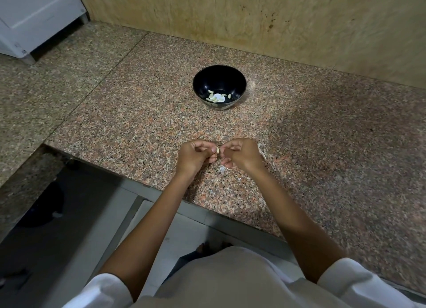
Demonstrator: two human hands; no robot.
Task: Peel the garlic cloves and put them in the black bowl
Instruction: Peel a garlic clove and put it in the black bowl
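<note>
View from above of a person standing at a speckled pink-and-grey granite table [138, 114], both bare forearms reaching forward from short white sleeves [350, 277]. The 2 hands meet close together near the front edge of the table, almost touching. The left hand [196, 156] has its fingers curled, and its grip is clamped on 1 small pale garlic clove [217, 150], pinched between the thumb and fingertips. The right hand [239, 155] faces it with its fingers also curled inward; its thumb and forefinger close on the other end of the same clove, though it is too small to tell whether they hold the flesh or only the skin. The clove sits in the narrow gap between the 2 hands, raised just above the table. A few white scraps of garlic skin [223, 168] lie on the table just below and beside the right hand. Well beyond the hands, toward the back of the table, stands a round black bowl [207, 81], upright, with several peeled cloves [216, 97] lying in its bottom. Behind the bowl rises a tan stone wall [253, 19] with some dark spots. A white cabinet [34, 15] shows in the far left corner. Below the front edge of the table, the floor is dim.
</note>
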